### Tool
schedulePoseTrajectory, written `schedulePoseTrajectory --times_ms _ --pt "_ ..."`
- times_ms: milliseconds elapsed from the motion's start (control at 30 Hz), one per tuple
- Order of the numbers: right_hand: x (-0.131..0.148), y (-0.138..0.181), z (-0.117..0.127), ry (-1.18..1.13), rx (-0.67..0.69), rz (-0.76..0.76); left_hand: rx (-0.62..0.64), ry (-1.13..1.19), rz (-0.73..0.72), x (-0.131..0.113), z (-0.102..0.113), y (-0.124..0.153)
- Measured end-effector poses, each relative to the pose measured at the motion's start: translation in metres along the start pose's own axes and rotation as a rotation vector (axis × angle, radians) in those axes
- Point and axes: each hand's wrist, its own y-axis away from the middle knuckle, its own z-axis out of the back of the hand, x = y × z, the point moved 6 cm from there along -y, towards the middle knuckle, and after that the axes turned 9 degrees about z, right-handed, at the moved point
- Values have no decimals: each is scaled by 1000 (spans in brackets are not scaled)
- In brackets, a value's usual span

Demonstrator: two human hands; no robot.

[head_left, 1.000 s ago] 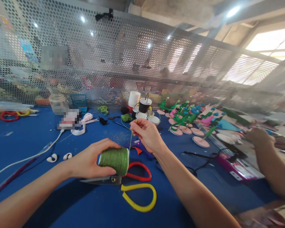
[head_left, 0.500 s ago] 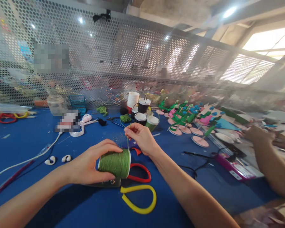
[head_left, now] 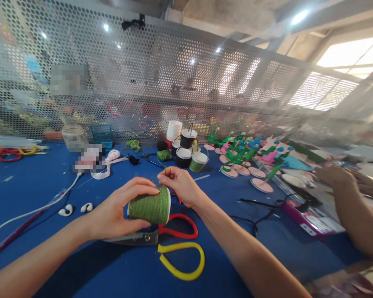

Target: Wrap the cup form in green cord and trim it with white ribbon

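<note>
My left hand [head_left: 121,207] is wrapped round a paper cup [head_left: 151,206] covered in green yarn, tilted on its side with its white rim facing right. Just past that rim, my right hand [head_left: 180,184] pinches a strand of green yarn [head_left: 164,170] between thumb and fingers. The strand trails back to a small ball of green yarn [head_left: 164,155]. Under the cup lies a pair of large scissors [head_left: 146,238] on the blue table, one handle loop red and the other yellow; part of the blades is hidden by my left hand.
Small wrapped buckets [head_left: 184,157] and stacked white cups [head_left: 174,130] stand at the back. Paper flowers on pink discs [head_left: 261,185] crowd the right, near a purple power strip [head_left: 307,217] and another person's arm [head_left: 345,198]. Earphones [head_left: 66,210] and a white cable lie left.
My right hand has come down and slightly left, closer to the cup's rim, with the yarn strand. The cup has risen a little, showing more of the scissors.
</note>
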Motion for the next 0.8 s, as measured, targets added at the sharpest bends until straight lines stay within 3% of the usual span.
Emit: schedulePoseTrajectory --times_ms 333,633,800 --pt "-8 3 -7 -84 4 -137 -53 132 52 5 2 -2" --pt "-18 8 -13 -258 -22 -264 -20 574 354 22 -7 0" --pt "-25 8 -14 -277 5 -290 -68 720 417 29 -8 0"
